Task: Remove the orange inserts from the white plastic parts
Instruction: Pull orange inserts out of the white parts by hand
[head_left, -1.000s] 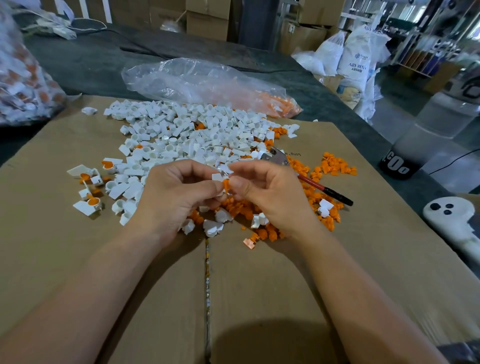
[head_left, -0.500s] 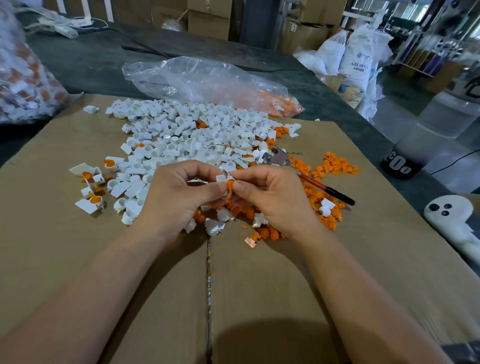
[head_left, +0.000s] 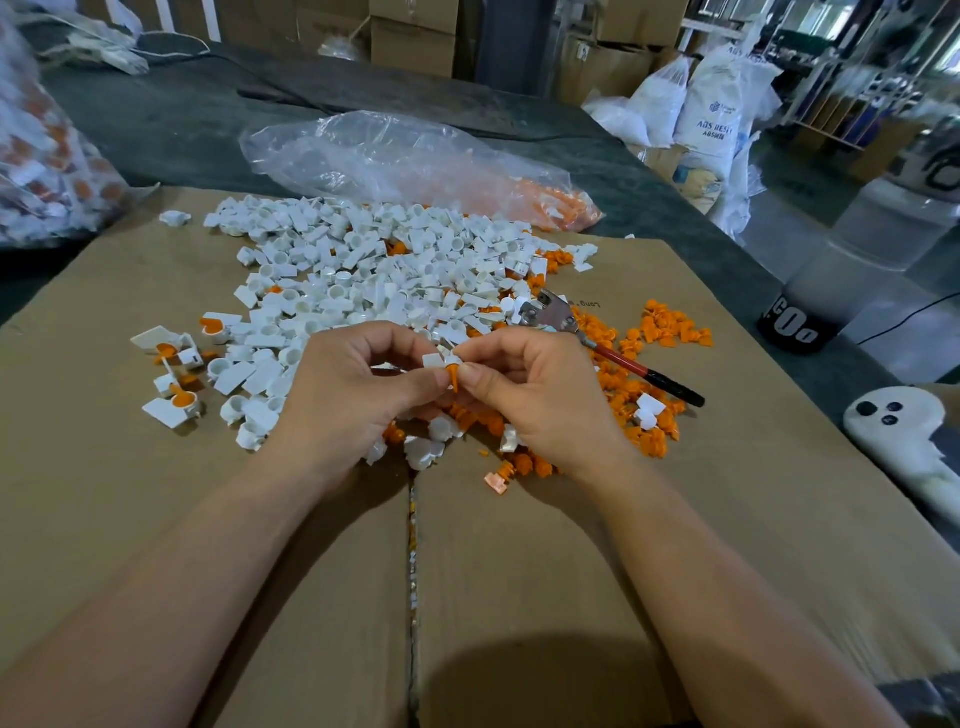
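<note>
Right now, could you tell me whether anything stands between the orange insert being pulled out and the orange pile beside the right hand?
Nothing visible does. The orange insert sits pinched between the left hand and right hand, directly above loose orange pieces on the cardboard.

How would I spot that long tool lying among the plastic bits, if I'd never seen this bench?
Start at the brown cardboard sheet covering the bench and look just beyond the right hand. There, the scraper tool lies slanted across the scattered orange inserts. It alone has a metal head with a thin red-and-black handle.
</note>
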